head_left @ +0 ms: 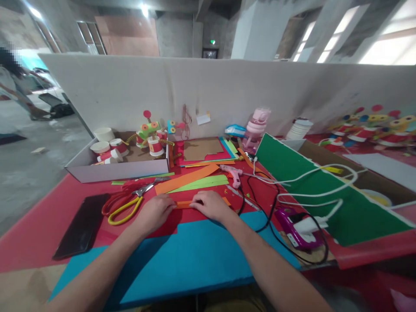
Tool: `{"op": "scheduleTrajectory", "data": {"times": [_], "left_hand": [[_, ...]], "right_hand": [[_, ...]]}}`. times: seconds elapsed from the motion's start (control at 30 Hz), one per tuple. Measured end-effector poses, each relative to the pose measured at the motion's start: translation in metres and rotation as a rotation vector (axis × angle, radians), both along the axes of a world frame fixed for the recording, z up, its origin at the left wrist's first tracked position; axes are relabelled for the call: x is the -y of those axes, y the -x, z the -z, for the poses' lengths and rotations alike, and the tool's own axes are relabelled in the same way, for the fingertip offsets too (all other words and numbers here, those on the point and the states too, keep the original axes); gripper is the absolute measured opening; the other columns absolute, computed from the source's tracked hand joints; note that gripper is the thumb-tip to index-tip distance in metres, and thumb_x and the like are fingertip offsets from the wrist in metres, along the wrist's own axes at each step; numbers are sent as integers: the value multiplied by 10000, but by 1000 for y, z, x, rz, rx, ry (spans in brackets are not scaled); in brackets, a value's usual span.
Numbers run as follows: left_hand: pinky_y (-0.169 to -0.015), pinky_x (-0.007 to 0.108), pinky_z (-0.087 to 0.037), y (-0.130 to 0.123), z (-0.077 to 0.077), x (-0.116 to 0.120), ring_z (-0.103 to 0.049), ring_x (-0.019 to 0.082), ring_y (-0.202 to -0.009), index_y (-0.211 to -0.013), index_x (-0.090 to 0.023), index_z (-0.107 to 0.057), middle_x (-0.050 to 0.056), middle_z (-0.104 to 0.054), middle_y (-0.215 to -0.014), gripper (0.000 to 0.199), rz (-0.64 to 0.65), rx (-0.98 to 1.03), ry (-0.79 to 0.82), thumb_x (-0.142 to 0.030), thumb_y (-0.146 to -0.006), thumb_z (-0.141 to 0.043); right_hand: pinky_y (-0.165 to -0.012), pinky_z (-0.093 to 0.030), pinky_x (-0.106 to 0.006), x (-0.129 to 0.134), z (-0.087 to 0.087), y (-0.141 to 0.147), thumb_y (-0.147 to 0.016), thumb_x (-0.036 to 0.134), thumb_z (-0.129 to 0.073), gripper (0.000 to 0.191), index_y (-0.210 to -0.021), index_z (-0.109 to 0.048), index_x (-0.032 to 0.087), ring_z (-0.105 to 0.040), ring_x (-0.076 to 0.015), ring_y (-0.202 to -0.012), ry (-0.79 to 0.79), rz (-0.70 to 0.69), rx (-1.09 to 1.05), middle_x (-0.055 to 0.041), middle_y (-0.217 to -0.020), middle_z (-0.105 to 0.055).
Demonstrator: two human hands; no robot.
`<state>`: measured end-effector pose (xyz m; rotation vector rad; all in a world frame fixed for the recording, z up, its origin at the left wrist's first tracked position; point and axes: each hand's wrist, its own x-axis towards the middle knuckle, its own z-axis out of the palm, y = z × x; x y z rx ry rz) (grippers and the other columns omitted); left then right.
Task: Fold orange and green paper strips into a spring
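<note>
Between my hands a narrow orange paper strip (184, 205) lies stretched over the red table covering. My left hand (158, 211) pinches its left end, fingers closed. My right hand (208, 204) grips the strip farther right with thumb and fingers together, and some orange paper shows beyond that hand. Just behind are a wide orange paper strip (188, 178) and light green paper strips (201, 183). A pink hot glue gun (232, 174) lies past my right hand. Scissors with yellow handles (125, 211) rest left of my left hand, beside a red-handled tool (118, 198).
A black phone-like slab (82, 225) lies at the left. Behind it, a white box (120, 171) holds paper cups and a cup figure (155, 145). Blue sheet (195, 255) covers the front edge. At right are a purple power strip (297, 229), looping cables and a green panel (312, 186).
</note>
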<state>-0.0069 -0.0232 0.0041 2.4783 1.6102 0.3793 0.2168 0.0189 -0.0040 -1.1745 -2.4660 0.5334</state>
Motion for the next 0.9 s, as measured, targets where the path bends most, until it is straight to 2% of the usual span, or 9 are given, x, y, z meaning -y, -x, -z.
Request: {"op": "scheduleTrajectory", "data": {"times": [0.17, 0.27, 0.4, 0.53, 0.63, 0.7, 0.8, 0.9], "left_hand": [[-760, 352, -439, -11, 2, 3, -616, 257, -874, -853, -132, -668, 131, -677, -866, 264, -78, -241, -121, -211, -948, -435], [-761, 367, -428, -11, 4, 2, -623, 263, -866, -859, -125, -662, 137, -684, -875, 272, -87, -284, -132, -192, -948, -413], [-782, 402, -408, -11, 3, 0, -624, 277, -857, -856, -121, -670, 144, -693, -865, 303, -90, -324, -167, -197, -952, -393], [-784, 405, -394, -13, 0, 3, -610, 277, -870, -886, -145, -677, 131, -689, -870, 276, -103, -335, -161, -220, -948, -419], [-771, 375, -391, -10, -2, 8, -594, 262, -912, -929, -187, -678, 102, -677, -908, 197, -26, -272, -134, -219, -919, -484], [-760, 357, -389, -6, -2, 10, -588, 254, -933, -938, -210, -683, 86, -669, -917, 175, 45, -221, -114, -228, -909, -511], [-754, 350, -388, -3, -1, 10, -598, 249, -921, -929, -217, -687, 74, -671, -903, 228, 74, -186, -95, -257, -946, -464], [-769, 363, -396, -5, 1, 7, -614, 260, -918, -891, -185, -682, 92, -683, -908, 278, -12, -215, -85, -244, -964, -421]], "right_hand": [[-591, -300, -254, 4, -5, 5, -881, 299, -655, 135, -812, -732, 213, -616, -162, -752, 36, 105, 73, -32, -825, -721], [-572, -277, -258, 5, -8, 8, -879, 336, -656, 143, -820, -718, 221, -616, -170, -753, 59, 166, 113, -27, -827, -727], [-585, -262, -272, 5, -12, 9, -888, 363, -645, 170, -845, -703, 208, -619, -186, -758, 10, 201, 193, -48, -832, -730], [-619, -287, -266, 2, -13, 2, -890, 308, -648, 137, -822, -701, 201, -606, -169, -738, -27, 101, 169, -37, -813, -725], [-631, -309, -247, -1, -9, -8, -857, 294, -687, 106, -805, -713, 206, -592, -147, -728, -13, -31, 93, -15, -800, -709], [-627, -318, -239, -3, -7, -13, -842, 311, -701, 118, -795, -724, 205, -589, -141, -728, 17, -66, 58, -12, -795, -701], [-619, -319, -238, -5, -4, -14, -852, 335, -689, 148, -791, -734, 208, -592, -144, -733, 35, -49, 37, -16, -798, -704], [-605, -304, -247, -4, -6, -10, -881, 348, -654, 188, -780, -728, 207, -590, -149, -711, 22, 15, 74, -24, -789, -710]]}}
